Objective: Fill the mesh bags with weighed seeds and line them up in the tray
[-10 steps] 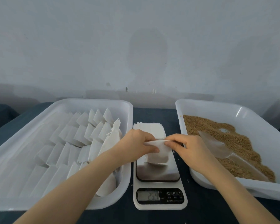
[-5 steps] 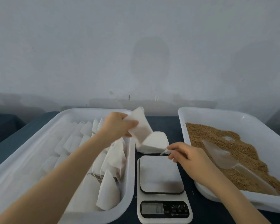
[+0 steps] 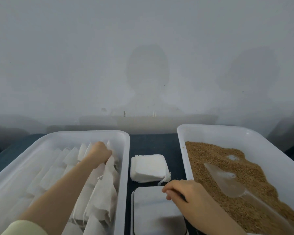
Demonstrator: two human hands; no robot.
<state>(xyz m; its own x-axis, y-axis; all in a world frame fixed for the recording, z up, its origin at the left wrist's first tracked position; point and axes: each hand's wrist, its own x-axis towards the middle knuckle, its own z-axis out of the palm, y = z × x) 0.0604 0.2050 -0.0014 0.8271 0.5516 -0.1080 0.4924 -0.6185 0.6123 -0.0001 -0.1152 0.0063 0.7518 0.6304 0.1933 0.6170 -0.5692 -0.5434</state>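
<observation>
The left hand (image 3: 98, 152) reaches into the white tray (image 3: 124, 167) on the left, knuckles up and fingers curled down around a mesh bag (image 3: 109, 144) at the far end of the row nearest the tray's right wall. Filled bags (image 3: 102, 192) stand in leaning rows across that tray, overlapping one another, with thin drawstrings showing between some of them. A pale sleeve (image 3: 24, 228) shows at the bottom left corner. The right hand (image 3: 182, 190) rests over the far right corner of the scale (image 3: 151, 209), its fingers loosely curled and nothing visible in them; its fingertips lie just beside the loose strings of a stack of empty bags (image 3: 148, 167), which sits flat on the dark table (image 3: 153, 143) between the two trays, just behind the scale. The scale's plate is bare. On the right, a second white tray (image 3: 181, 150) holds brown seeds (image 3: 210, 158), and a clear scoop (image 3: 224, 182) lies in them, bowl toward the far side.
</observation>
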